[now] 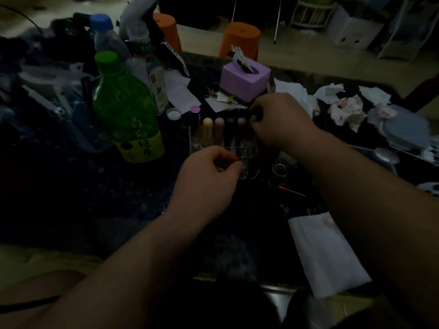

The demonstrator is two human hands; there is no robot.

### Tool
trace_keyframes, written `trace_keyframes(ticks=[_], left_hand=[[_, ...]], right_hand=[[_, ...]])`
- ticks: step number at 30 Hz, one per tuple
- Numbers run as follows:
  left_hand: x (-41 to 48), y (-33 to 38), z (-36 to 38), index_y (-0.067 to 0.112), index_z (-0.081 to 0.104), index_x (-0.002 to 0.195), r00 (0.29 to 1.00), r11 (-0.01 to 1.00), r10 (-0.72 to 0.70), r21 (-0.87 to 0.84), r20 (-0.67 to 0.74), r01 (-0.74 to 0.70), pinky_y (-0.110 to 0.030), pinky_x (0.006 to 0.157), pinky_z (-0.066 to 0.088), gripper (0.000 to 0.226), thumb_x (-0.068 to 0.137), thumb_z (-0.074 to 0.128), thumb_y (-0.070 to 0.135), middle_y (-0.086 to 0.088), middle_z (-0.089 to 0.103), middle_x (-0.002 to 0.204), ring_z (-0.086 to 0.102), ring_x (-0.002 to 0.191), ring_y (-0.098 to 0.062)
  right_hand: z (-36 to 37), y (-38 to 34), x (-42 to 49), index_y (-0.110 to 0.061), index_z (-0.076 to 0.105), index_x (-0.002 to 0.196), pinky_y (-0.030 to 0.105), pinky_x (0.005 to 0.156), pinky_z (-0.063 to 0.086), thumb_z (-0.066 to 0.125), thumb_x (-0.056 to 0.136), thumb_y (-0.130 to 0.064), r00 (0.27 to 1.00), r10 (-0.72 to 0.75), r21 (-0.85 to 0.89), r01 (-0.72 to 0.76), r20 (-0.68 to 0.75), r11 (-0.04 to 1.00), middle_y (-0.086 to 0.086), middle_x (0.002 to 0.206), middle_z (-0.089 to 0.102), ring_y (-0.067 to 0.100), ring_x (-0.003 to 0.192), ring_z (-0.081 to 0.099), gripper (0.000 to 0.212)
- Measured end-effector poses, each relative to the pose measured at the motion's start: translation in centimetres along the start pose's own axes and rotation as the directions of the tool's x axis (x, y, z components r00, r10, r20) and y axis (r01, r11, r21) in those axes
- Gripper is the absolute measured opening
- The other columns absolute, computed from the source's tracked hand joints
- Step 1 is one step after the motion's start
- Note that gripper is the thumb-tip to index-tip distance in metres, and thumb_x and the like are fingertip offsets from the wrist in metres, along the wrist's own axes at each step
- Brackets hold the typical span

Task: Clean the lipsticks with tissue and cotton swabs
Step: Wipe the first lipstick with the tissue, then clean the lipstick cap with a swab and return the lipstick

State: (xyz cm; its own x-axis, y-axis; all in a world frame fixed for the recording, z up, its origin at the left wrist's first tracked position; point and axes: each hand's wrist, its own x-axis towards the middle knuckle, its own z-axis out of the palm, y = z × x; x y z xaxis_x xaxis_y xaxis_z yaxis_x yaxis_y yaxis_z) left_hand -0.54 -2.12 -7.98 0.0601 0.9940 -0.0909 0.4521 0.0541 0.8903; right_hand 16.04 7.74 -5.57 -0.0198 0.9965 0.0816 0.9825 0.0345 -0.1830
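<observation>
1 lipstick [255, 118] pinched in right hand [282, 122], left hand [209, 179] grips clear rack [196, 148].

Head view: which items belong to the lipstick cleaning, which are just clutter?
Job: clear acrylic lipstick rack, held by left hand; row of pastel-capped lipstick tubes; grey-capped tube pinched by right hand; flat white pink-stained tissue; crumpled stained tissues; purple tissue box.
Clutter: green plastic tea bottle; blue-capped clear bottle; orange plastic stools.
</observation>
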Motion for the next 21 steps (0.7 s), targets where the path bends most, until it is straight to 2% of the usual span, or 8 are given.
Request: trace_keyframes(ticks=[4,7,9,11,15,18,21], left_hand=[[-0.2,0.2,0.0,0.033,0.069,0.094,1.000,1.000,0.020,-0.006,-0.006,-0.020,-0.020,0.068,0.049,0.004,0.090,0.071,0.034,0.016,0.067,0.087,0.062,0.080,0.000],[-0.6,0.5,0.2,0.034,0.065,0.111,0.994,0.994,0.110,0.005,0.010,-0.110,-0.020,0.072,0.051,0.029,0.085,0.075,0.039,0.016,0.065,0.100,0.062,0.081,-0.001],[-1.0,0.7,0.4,0.036,0.058,0.123,0.979,0.979,0.196,0.040,0.053,-0.198,-0.015,0.075,0.050,0.049,0.080,0.079,0.043,0.019,0.059,0.111,0.061,0.084,0.001],[-1.4,0.7,0.8,0.035,0.059,0.125,0.959,0.956,0.261,0.112,0.110,-0.273,-0.006,0.072,0.044,0.053,0.077,0.081,0.042,0.021,0.056,0.109,0.057,0.084,0.005],[-2.1,0.5,1.7,0.031,0.072,0.106,0.947,0.927,0.265,0.225,0.180,-0.302,-0.008,0.061,0.039,0.033,0.077,0.082,0.041,0.020,0.055,0.083,0.053,0.072,0.004],[-2.5,0.2,2.3,0.033,0.072,0.099,0.945,0.927,0.232,0.241,0.231,-0.287,-0.008,0.058,0.039,0.025,0.077,0.081,0.042,0.018,0.055,0.079,0.055,0.071,0.001],[-2.7,-0.3,3.0,0.030,0.071,0.097,0.937,0.912,0.224,0.281,0.269,-0.299,-0.011,0.059,0.038,0.021,0.080,0.079,0.039,0.014,0.056,0.081,0.054,0.071,-0.001]], right_hand=[[-3.4,0.1,-2.6,-0.018,0.067,0.119,0.028,0.084,0.048,0.063,0.089,-0.020,0.983,-0.010,0.127,0.034,-0.184,0.991,0.005,0.118,0.067,0.021,0.105,0.062,0.031],[-5.7,-0.1,-6.5,-0.022,0.067,0.117,0.018,0.073,0.042,0.068,0.088,-0.023,0.971,0.029,0.209,0.021,-0.236,0.978,-0.003,0.111,0.067,0.012,0.087,0.061,0.029],[-6.1,-0.2,-9.7,-0.026,0.068,0.113,0.011,0.067,0.041,0.072,0.086,-0.025,0.985,0.069,0.265,-0.024,-0.160,0.964,-0.014,0.097,0.062,0.002,0.081,0.057,0.027],[-5.7,-0.1,-12.4,-0.029,0.071,0.109,0.014,0.071,0.050,0.075,0.083,-0.028,0.989,0.139,0.390,-0.105,-0.059,0.915,-0.020,0.089,0.063,-0.002,0.080,0.061,0.026],[-3.9,1.4,-15.5,-0.028,0.076,0.098,0.022,0.079,0.057,0.080,0.077,-0.025,0.967,0.252,0.599,-0.226,0.042,0.768,-0.016,0.086,0.072,-0.005,0.081,0.067,0.022],[-2.6,2.1,-16.3,-0.026,0.076,0.099,0.023,0.079,0.058,0.080,0.078,-0.020,0.953,0.280,0.688,-0.279,0.114,0.670,-0.013,0.086,0.073,-0.004,0.081,0.068,0.022],[-1.5,2.5,-16.5,-0.028,0.074,0.096,0.020,0.077,0.056,0.079,0.079,-0.021,0.952,0.271,0.676,-0.293,0.141,0.676,-0.014,0.087,0.072,-0.006,0.082,0.067,0.018]])
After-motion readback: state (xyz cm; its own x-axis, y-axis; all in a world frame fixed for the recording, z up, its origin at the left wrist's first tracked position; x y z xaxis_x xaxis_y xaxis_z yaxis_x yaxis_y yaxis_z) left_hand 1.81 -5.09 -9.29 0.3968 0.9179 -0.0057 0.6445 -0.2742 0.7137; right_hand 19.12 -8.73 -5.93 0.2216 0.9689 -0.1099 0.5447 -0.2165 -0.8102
